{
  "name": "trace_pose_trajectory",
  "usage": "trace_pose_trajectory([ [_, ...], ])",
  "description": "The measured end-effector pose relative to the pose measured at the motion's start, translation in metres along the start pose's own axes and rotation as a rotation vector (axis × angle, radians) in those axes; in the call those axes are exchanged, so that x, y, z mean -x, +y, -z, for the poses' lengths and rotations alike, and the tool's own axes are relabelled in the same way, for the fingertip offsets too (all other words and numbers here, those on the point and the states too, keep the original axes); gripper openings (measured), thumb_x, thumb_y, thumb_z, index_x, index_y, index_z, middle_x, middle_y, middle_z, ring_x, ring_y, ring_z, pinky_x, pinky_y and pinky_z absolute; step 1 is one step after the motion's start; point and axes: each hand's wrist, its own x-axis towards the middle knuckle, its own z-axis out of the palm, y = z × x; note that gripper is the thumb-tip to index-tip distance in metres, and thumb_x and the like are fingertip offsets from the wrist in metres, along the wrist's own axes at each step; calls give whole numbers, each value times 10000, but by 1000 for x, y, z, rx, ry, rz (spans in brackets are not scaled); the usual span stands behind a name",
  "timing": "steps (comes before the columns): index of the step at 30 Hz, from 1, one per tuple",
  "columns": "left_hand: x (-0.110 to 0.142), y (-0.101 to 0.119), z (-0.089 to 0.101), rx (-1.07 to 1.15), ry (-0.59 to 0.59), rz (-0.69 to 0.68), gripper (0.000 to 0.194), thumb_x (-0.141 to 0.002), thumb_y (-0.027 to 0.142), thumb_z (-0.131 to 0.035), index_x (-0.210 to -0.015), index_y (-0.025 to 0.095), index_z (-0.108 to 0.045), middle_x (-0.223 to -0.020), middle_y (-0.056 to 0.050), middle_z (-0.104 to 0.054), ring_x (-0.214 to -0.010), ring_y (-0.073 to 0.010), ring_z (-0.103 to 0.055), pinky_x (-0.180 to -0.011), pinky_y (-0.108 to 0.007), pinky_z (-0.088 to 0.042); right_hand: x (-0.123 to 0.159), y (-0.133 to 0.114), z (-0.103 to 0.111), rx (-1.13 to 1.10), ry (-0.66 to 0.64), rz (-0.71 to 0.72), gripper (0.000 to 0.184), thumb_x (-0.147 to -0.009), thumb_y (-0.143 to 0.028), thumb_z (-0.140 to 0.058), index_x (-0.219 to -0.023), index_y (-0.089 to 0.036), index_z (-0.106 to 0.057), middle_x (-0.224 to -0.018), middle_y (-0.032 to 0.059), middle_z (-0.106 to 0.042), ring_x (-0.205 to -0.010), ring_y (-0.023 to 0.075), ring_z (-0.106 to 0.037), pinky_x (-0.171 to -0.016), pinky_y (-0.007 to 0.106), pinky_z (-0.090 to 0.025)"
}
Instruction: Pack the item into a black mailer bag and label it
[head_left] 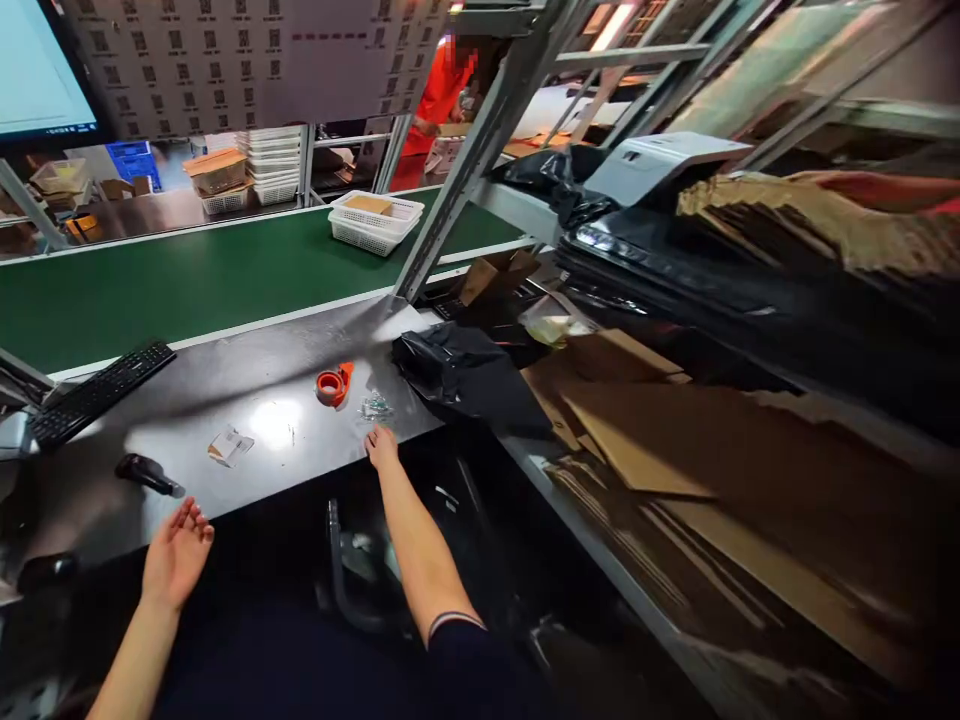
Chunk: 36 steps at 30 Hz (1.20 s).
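Observation:
My left hand [176, 555] is raised at the table's front edge, palm up, its fingers loosely bent and nothing in it. Close to its fingertips lies a black-handled tool [148, 474] with a pale tip, perhaps a scanner or cutter. My right hand [382, 446] is over the front edge, fingers slightly bent and apart, holding nothing that I can see. Just beyond it lies a small clear plastic packet [375, 407]; whether the fingers touch it I cannot tell. An orange tape dispenser [333, 385] rests farther back, and a torn piece of labelled paper [229, 446] lies to the left.
A black keyboard [101, 392] sits at the left of the metal table [277, 485]. Black plastic bags [465, 365] and stacked flat cardboard [645, 430] fill the right. Beyond runs a green conveyor [247, 275] with white baskets [375, 225]. A person in orange [442, 95] is behind it.

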Motion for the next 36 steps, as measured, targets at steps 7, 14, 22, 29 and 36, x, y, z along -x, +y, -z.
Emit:
trace_pose_trajectory([
  [7,-18,9,54,-22,211,-142,196,-958,44,-491,-942,145,-658,-772,-10,-659,-617,-114,-659,-580,-227,-563,74,106,-8,156,-119,-80,307,-710,-349,-727,-941,-192,-599,-768,29,-716,-696,170,-689,-629,263,-537],
  [14,-99,107,104,-45,470,-194,218,-930,-9,-496,-806,161,-554,-712,5,-624,-551,-86,-631,-574,-192,-531,185,218,-69,470,-503,99,368,-609,-474,-733,-848,-194,-718,-808,81,-750,-722,255,-683,-759,415,-560],
  [22,-158,123,87,-383,159,-156,177,-817,66,-681,-983,126,-662,-767,-27,-673,-671,-130,-661,-636,-216,-509,165,184,-192,1216,-269,477,632,-922,-425,-662,-1406,-31,-565,-1443,308,-531,-1364,391,-496,-1132,491,-411],
  [29,-228,68,13,-1196,-183,-372,646,-637,111,-816,-1263,90,-653,-1419,-202,-589,-1317,-329,-565,-1162,-407,-408,136,163,-215,1370,-462,467,458,-678,-282,-847,-1052,-151,-617,-1224,192,-615,-1192,337,-575,-956,395,-456],
  [36,-255,43,-54,-1240,-326,-194,354,-510,145,-844,-820,138,-673,-987,-107,-701,-1088,-332,-651,-1064,-463,-491,126,133,-207,1043,-823,477,292,-628,-342,-683,-782,-267,-446,-705,-27,-568,-732,209,-572,-704,323,-471],
])
